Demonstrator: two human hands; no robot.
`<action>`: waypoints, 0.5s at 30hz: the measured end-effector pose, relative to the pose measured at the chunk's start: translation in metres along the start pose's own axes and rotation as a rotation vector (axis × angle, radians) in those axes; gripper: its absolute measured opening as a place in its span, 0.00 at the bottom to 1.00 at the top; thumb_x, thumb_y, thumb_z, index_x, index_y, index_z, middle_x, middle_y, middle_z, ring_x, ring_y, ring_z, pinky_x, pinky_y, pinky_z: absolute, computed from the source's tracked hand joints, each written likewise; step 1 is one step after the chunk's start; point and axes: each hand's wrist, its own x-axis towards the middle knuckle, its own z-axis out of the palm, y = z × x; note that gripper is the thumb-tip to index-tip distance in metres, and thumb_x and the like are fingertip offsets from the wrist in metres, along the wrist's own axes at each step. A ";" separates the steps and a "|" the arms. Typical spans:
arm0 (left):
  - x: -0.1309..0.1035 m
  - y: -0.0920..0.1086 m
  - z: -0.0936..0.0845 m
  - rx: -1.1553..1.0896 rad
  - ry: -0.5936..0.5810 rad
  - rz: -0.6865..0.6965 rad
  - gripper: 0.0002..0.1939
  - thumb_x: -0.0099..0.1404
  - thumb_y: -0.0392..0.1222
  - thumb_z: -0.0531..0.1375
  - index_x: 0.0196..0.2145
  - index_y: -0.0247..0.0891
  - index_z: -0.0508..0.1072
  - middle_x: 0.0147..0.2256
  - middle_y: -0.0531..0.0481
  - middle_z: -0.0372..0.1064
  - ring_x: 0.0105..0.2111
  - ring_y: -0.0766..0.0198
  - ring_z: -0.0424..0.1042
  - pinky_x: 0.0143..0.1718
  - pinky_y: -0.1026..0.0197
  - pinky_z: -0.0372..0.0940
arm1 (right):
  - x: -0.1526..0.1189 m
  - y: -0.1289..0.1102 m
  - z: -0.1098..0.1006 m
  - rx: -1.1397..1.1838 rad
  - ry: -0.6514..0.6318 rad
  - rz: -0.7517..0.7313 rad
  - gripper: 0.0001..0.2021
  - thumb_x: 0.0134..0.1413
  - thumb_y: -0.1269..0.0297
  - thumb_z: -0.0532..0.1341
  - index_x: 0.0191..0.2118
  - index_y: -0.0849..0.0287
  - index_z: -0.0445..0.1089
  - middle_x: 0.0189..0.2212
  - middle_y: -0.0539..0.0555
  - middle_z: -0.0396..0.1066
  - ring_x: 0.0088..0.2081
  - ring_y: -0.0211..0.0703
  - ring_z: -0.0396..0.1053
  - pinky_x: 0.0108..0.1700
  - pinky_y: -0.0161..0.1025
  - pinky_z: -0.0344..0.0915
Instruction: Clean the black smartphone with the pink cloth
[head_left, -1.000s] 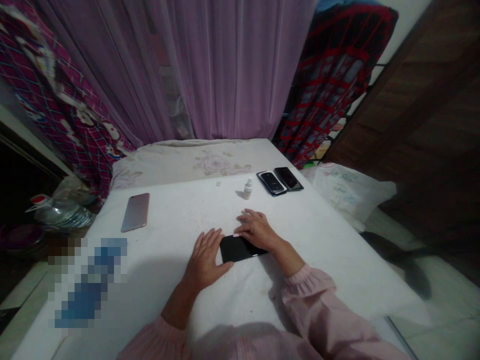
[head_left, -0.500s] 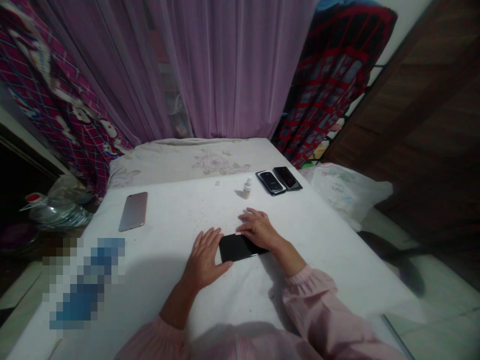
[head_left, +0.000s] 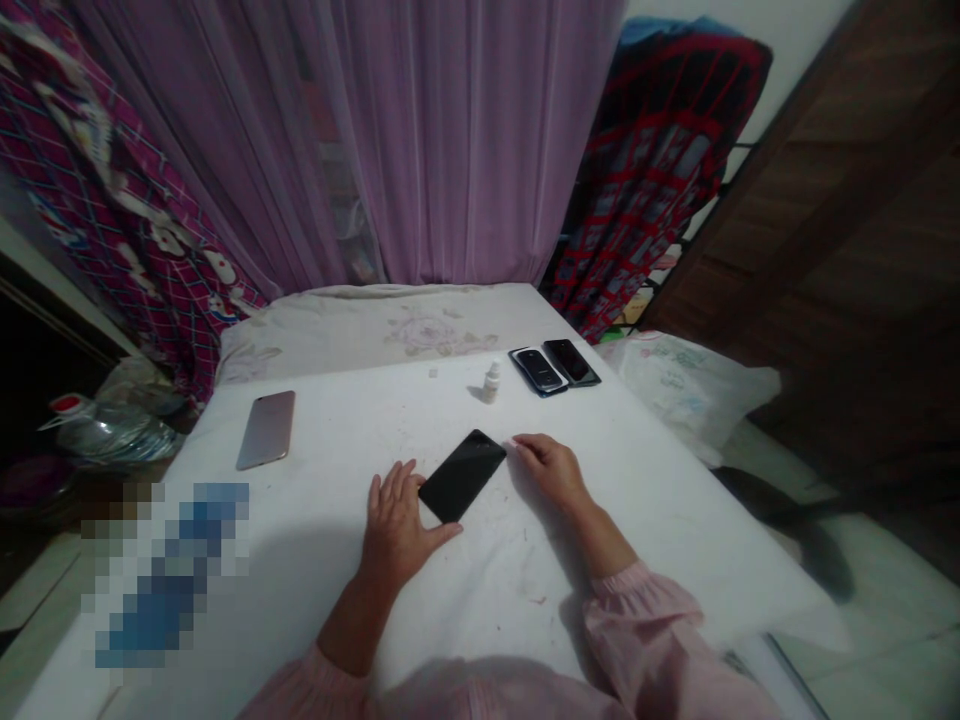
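Observation:
A black smartphone (head_left: 463,476) lies slanted on the white cloth, its dark, glossy side up. My left hand (head_left: 395,520) grips its near left end, with the thumb along the bottom edge and the fingers at the left corner. Just off the phone's far right corner, my right hand (head_left: 551,468) pinches a small pale pink piece (head_left: 513,443) between thumb and fingertips. What this piece is, I cannot make out. Beyond the phone a small white spray bottle (head_left: 491,383) stands upright.
A rose-gold phone (head_left: 267,430) lies face down at the left. Several more phones (head_left: 541,370) rest together at the back right. A tiny white square (head_left: 433,373) lies near the back. Dark crumbs dot the cloth. A plastic bag (head_left: 671,385) hangs beside the table's right edge.
The phone has turned from nearly level to slanted, its right end swung away from me. My right hand has come off the phone to the right, the pale piece still pinched.

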 end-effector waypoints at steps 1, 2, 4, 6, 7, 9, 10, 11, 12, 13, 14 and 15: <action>-0.001 0.002 -0.002 0.003 -0.014 0.002 0.31 0.54 0.65 0.64 0.47 0.40 0.67 0.56 0.35 0.66 0.59 0.39 0.62 0.61 0.32 0.50 | -0.003 -0.002 0.005 0.006 0.012 0.008 0.14 0.57 0.60 0.55 0.41 0.54 0.77 0.40 0.54 0.78 0.41 0.46 0.74 0.46 0.42 0.69; -0.002 0.003 -0.003 0.003 -0.033 0.009 0.31 0.55 0.64 0.64 0.47 0.40 0.67 0.56 0.35 0.66 0.59 0.39 0.62 0.61 0.32 0.50 | -0.006 -0.005 0.010 0.009 0.027 0.010 0.14 0.57 0.60 0.54 0.41 0.54 0.77 0.40 0.54 0.77 0.41 0.46 0.74 0.45 0.42 0.68; -0.002 0.004 -0.006 -0.012 -0.088 0.058 0.32 0.57 0.63 0.63 0.51 0.39 0.67 0.57 0.35 0.65 0.59 0.41 0.62 0.61 0.33 0.50 | -0.009 -0.010 0.017 0.003 0.058 0.001 0.14 0.58 0.61 0.54 0.40 0.54 0.77 0.39 0.54 0.77 0.41 0.46 0.73 0.45 0.41 0.68; -0.001 0.003 -0.008 -0.041 -0.158 0.150 0.31 0.61 0.59 0.61 0.56 0.39 0.65 0.59 0.37 0.64 0.60 0.43 0.62 0.62 0.35 0.50 | -0.010 -0.014 0.020 -0.036 0.077 -0.008 0.13 0.58 0.62 0.54 0.40 0.53 0.77 0.39 0.54 0.76 0.41 0.45 0.72 0.45 0.40 0.68; 0.000 0.002 -0.008 -0.055 -0.190 0.195 0.30 0.63 0.57 0.60 0.58 0.40 0.65 0.60 0.38 0.63 0.60 0.45 0.62 0.62 0.36 0.51 | -0.009 -0.015 0.021 -0.070 0.076 -0.010 0.13 0.58 0.62 0.55 0.40 0.53 0.77 0.38 0.54 0.75 0.41 0.45 0.72 0.44 0.40 0.67; 0.002 0.001 -0.009 -0.073 -0.235 0.248 0.27 0.66 0.54 0.58 0.59 0.41 0.65 0.61 0.39 0.61 0.60 0.46 0.63 0.62 0.36 0.51 | -0.008 -0.016 0.021 -0.148 0.058 -0.008 0.12 0.58 0.64 0.56 0.40 0.53 0.78 0.38 0.54 0.75 0.41 0.46 0.71 0.43 0.40 0.66; 0.003 0.000 -0.009 -0.077 -0.244 0.255 0.27 0.66 0.53 0.58 0.59 0.42 0.66 0.61 0.39 0.61 0.60 0.46 0.63 0.62 0.36 0.51 | -0.008 -0.017 0.022 -0.180 0.046 -0.011 0.12 0.58 0.65 0.56 0.40 0.53 0.78 0.37 0.54 0.75 0.41 0.46 0.70 0.43 0.40 0.66; 0.004 0.000 -0.009 -0.079 -0.249 0.254 0.27 0.66 0.53 0.59 0.59 0.42 0.66 0.61 0.39 0.61 0.59 0.45 0.63 0.62 0.36 0.51 | -0.008 -0.017 0.022 -0.201 0.037 -0.019 0.12 0.58 0.65 0.57 0.41 0.53 0.78 0.37 0.55 0.74 0.41 0.46 0.70 0.43 0.40 0.66; 0.004 0.000 -0.009 -0.080 -0.250 0.254 0.27 0.65 0.54 0.59 0.59 0.42 0.66 0.61 0.38 0.61 0.59 0.45 0.63 0.62 0.35 0.51 | -0.009 -0.018 0.024 -0.210 0.033 -0.032 0.12 0.58 0.66 0.57 0.41 0.53 0.78 0.37 0.55 0.74 0.41 0.46 0.70 0.42 0.39 0.65; 0.004 0.000 -0.009 -0.079 -0.252 0.253 0.27 0.65 0.54 0.60 0.59 0.41 0.67 0.61 0.38 0.61 0.59 0.45 0.63 0.62 0.36 0.51 | -0.012 -0.019 0.025 -0.207 0.035 -0.053 0.12 0.58 0.66 0.57 0.41 0.53 0.78 0.36 0.55 0.74 0.40 0.45 0.69 0.42 0.39 0.65; 0.005 0.000 -0.010 -0.077 -0.253 0.253 0.27 0.65 0.54 0.60 0.58 0.41 0.67 0.61 0.38 0.61 0.59 0.45 0.63 0.62 0.36 0.52 | -0.015 -0.020 0.028 -0.193 0.038 -0.084 0.12 0.58 0.67 0.57 0.41 0.53 0.79 0.36 0.55 0.74 0.39 0.45 0.69 0.41 0.38 0.65; 0.005 0.001 -0.010 -0.074 -0.253 0.254 0.27 0.64 0.53 0.60 0.58 0.40 0.67 0.61 0.37 0.61 0.59 0.45 0.63 0.62 0.36 0.52 | -0.019 -0.021 0.031 -0.169 0.038 -0.125 0.12 0.58 0.67 0.58 0.41 0.53 0.79 0.36 0.55 0.74 0.39 0.44 0.69 0.40 0.38 0.65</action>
